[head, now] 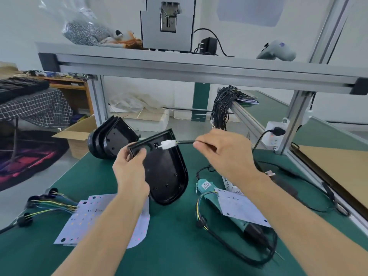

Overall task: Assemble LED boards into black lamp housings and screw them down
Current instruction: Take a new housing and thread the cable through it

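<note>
Two hands over green tabletop (175, 246). Writing: white box (232, 185) beside the screwdriver (225, 206) shows partial "SPRI…", rest hidden; screwdriver label unreadable. Left hand (130, 168) grips top edge of black lamp housing (165, 168), tilted, lower end on tabletop. Right hand (225, 154) pinches black cable (186, 142); its white connector (168, 144) sits at housing's upper wall. LED boards (103, 218) lie near left.

Two bare forearms come up from the bottom edge, no sleeves showing on either, no gloves. The left hand (130, 168) is bare, no ring or band showing. The right hand (223, 154) is bare as well, with short nails on the fingers that show. At the right wrist, something small and metallic (269, 173) peeks out at the outer edge; can't tell what it is.
</note>
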